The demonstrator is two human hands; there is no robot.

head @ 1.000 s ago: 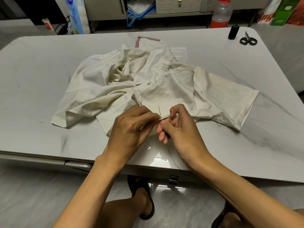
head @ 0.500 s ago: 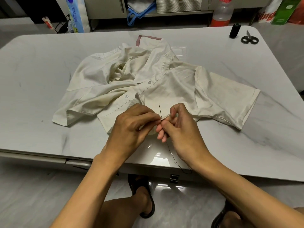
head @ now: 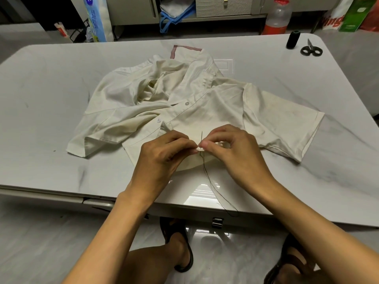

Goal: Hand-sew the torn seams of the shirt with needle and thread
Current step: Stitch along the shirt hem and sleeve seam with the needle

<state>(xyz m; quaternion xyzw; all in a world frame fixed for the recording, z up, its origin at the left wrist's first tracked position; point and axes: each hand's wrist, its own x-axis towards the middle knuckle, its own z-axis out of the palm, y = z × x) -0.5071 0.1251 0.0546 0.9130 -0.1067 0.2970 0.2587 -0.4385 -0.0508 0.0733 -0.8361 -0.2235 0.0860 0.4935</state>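
Stitching apparently under way: needle (head: 201,137) poking up through shirt (head: 205,111) hem fold near table (head: 61,99) edge, left hand (head: 164,158) and right hand (head: 235,152) both pinching that fold beside it, thread (head: 211,181) hanging slack below, finished stitches too small to tell.

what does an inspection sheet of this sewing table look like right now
surface: pale marbled table, glossy, with faint dark smudges
job's things: cream shirt crumpled at centre; needle stands up out of its near edge; black thread trails over the table's front edge
clutter: black thread spool and scissors at the far right corner, apart from the shirt
grippers: left hand and right hand both pinch the shirt's near edge beside the needle
cables: nothing seen
surroundings: plastic bottle, blue bag and cabinets beyond the table; sandalled feet below
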